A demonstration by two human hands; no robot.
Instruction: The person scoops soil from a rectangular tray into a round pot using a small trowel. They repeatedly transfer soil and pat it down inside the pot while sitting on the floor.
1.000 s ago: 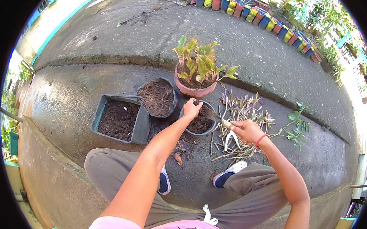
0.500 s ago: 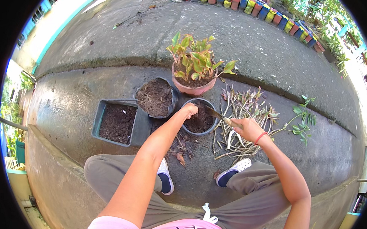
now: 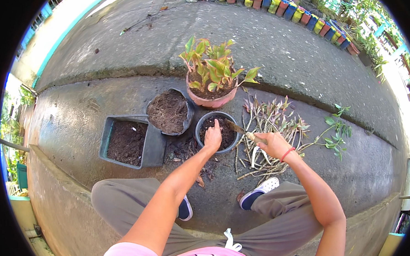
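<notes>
My left hand (image 3: 212,137) is over the near side of a round grey pot (image 3: 198,133) partly filled with dark soil (image 3: 226,135). Its index finger stretches out toward the soil; the other fingers are mostly hidden, and nothing shows in the hand. At the pot's right, my right hand (image 3: 275,145) is closed round the light handle of a hand trowel (image 3: 250,136). The trowel's blade tilts over the rim into the pot, against its right inner side. A red band circles my right wrist.
Left of the pot stand a soil-filled round black container (image 3: 167,112) and a rectangular planter (image 3: 153,151) with soil. Behind is a pink pot (image 3: 213,101) with a leafy plant. Cut stems (image 3: 273,125) lie heaped on the right. A raised concrete edge (image 3: 295,93) runs beyond.
My left hand has drawn back toward me from the pot's far left rim, and its index finger is now stretched out. The trowel stays in my right hand, little changed. The view has shifted slightly.
</notes>
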